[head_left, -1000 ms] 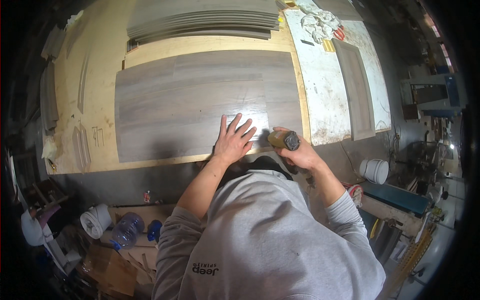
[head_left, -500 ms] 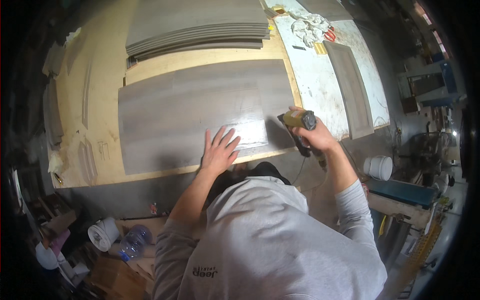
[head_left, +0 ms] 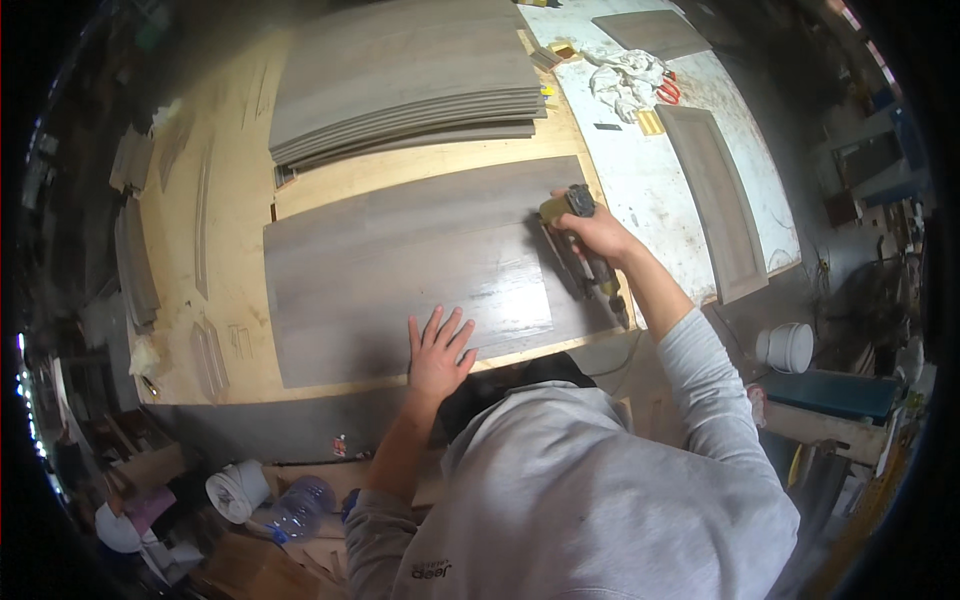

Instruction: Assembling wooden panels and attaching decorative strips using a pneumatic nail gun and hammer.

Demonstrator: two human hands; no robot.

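My left hand (head_left: 438, 362) lies with spread fingers on the near edge of a large grey-brown wood-grain panel (head_left: 350, 290). Closed around the handle of a nail gun (head_left: 556, 208), my right hand (head_left: 600, 236) is over the panel's right end. The tool has a yellowish body and a dark magazine, and it casts a shadow on the panel. I cannot tell whether its nose touches the surface. Light glares off the panel between my hands.
Beyond the panel stands a stack of similar boards (head_left: 400, 100). A framed door panel (head_left: 712, 195), a crumpled white cloth (head_left: 625, 82) and red-handled scissors (head_left: 668, 90) lie on the white surface at right. Below the bench are a white bucket (head_left: 238, 492) and a plastic bottle (head_left: 302, 508).
The view has shifted. My right hand has carried the nail gun away from me and leftward over the panel. My left hand has slid slightly left and nearer the front edge.
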